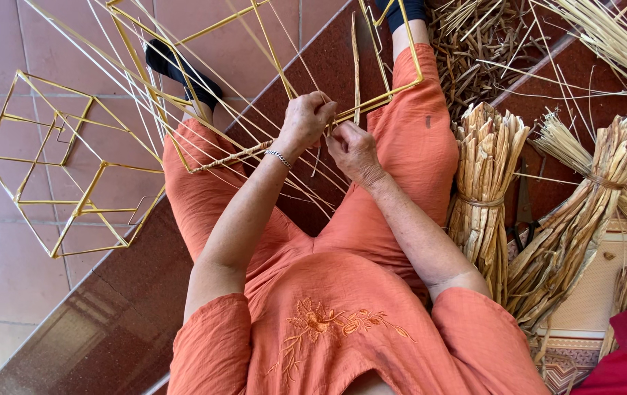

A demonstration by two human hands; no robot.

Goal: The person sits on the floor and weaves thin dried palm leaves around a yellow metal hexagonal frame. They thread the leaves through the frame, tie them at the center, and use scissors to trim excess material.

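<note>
Both hands [331, 135] gripping yellow wire frame [269, 95], tiled floor [6, 292], straw bundles [485, 190]

1 head camera looks steeply down, close.

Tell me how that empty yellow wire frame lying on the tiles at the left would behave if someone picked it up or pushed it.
The yellow wire frame is probably light for its size, being thin rods around open space. It likely keeps its shape when lifted, since its edges look straight. Pushed, it would probably slide on the tiled floor rather than roll, given its flat faces.
</note>
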